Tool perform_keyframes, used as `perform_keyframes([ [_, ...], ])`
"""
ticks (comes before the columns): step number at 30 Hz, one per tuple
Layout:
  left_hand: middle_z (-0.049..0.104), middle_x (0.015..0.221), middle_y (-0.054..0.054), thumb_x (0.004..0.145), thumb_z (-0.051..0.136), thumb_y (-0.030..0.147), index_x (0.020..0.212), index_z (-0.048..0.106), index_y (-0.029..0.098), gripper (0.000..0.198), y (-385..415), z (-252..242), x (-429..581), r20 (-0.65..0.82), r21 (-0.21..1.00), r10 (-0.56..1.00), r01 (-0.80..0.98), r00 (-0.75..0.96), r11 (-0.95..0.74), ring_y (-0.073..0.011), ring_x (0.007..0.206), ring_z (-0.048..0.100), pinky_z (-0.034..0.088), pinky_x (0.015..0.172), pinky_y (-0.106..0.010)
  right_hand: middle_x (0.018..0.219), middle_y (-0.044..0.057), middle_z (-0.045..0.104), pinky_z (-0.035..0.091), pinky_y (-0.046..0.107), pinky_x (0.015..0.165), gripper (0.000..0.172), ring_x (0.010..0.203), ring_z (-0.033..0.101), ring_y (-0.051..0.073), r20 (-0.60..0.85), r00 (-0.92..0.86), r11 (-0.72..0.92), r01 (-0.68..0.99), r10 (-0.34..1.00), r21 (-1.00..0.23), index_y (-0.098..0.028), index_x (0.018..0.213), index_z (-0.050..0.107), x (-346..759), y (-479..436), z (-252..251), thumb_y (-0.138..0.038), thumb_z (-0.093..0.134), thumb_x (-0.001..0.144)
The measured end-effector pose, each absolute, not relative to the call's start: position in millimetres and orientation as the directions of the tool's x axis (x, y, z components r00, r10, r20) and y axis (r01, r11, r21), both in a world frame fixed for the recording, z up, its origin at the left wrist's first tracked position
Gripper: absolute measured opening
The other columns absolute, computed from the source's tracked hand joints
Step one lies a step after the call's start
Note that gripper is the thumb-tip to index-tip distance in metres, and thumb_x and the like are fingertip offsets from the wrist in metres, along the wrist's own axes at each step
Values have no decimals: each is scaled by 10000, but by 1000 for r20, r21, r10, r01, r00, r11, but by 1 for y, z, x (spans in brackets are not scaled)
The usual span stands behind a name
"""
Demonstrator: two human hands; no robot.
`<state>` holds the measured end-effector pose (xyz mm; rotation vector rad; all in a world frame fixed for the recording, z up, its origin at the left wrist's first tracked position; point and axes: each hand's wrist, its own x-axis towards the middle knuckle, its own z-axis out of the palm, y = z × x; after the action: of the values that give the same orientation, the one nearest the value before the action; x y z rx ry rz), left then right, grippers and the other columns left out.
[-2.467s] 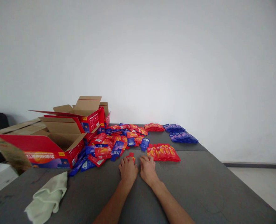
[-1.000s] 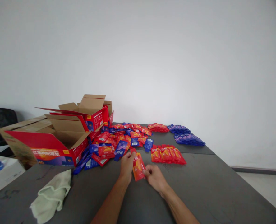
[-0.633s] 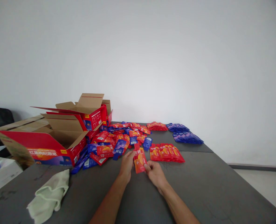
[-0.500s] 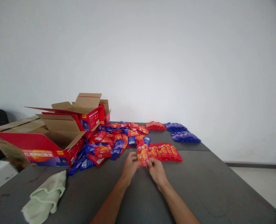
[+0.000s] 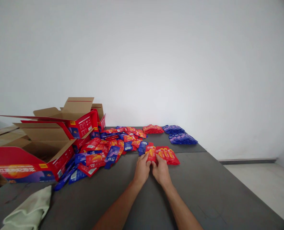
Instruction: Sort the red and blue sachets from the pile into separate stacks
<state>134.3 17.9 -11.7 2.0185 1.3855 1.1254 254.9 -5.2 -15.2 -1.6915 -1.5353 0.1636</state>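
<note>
Step in hand, judged from where I stand: alignment of one red pouch [image 5: 150, 151] at the left end of the row of red pouches [image 5: 167, 155]. The pouch is just beside the row, its printed face toward the person; whether the edges touch or overlap, I cannot tell.

Grip: the left hand [image 5: 142, 168] closes finger and thumb on the pouch's lower left side. The right hand [image 5: 160, 168] pinches narrowly at its lower right corner, near the row's end. Neither hand is spread wide.

Recommended practice:
1. Hold the pouch by its edges only; a filled pouch will probably bulge if squeezed at the middle.
2. Match its top edge and lettering to those of the row, whose pouches overlap like shingles.
3. Lower it flat to the dark table [image 5: 199, 191], keeping the right fingertips from nudging the row's end pouch.
4. Keep the left fingers off the blue pouch [image 5: 142, 148], which lies close behind on the left, and well apart from the mixed heap [image 5: 101, 153].
5. Release both sides evenly, so that the pouch does not twist
</note>
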Motion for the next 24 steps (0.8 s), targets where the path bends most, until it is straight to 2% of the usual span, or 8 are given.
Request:
perform_keyframes([
  [3,586,1343,-109,877,450,175,1340,564,154,477,21,-16,148,351,670,920,641,172,-375,-224,1240,503,356,1069,-353,1245,183,601,396,428,973,450,1126,521,319,434,269,-10,859,860,-512,-105,1269,609,264,-1,-19,-255,498,860],
  [6,586,1354,-92,905,441,204,1346,557,179,457,21,-21,157,325,629,932,699,162,-341,-221,1258,484,338,1062,-362,1306,151,558,405,433,909,422,1160,474,341,396,336,-137,881,854,-452,-196,1270,625,266,1,-22,-288,499,878],
  [10,603,1338,-68,916,456,243,1314,583,217,419,20,-28,163,307,581,943,759,129,-293,-243,1291,432,318,1059,-399,1433,75,468,303,467,1011,405,1323,323,353,418,349,-195,909,839,-368,-270,1270,622,265,1,-27,-287,492,887],
  [13,569,1382,-49,915,470,264,1292,597,257,398,20,-31,166,293,544,948,795,121,-269,-269,1337,367,300,1060,-437,1488,39,414,196,491,1077,411,1397,218,345,425,344,-221,924,837,-313,-289,1274,616,266,2,-31,-287,496,882],
  [16,490,1458,-59,904,489,269,1281,601,261,394,22,-32,168,254,517,959,820,126,-245,-271,1350,353,293,1059,-435,1512,22,390,146,500,1097,420,1423,173,332,403,336,-236,931,851,-280,-293,1288,603,267,3,-35,-296,480,886],
  [24,533,1412,-53,889,489,246,1311,563,263,429,22,-34,168,237,517,958,814,161,-264,-240,1344,368,266,1077,-416,1529,50,366,159,491,1095,462,1438,149,299,342,353,-277,928,871,-251,-262,1351,547,263,3,-36,-337,433,909],
])
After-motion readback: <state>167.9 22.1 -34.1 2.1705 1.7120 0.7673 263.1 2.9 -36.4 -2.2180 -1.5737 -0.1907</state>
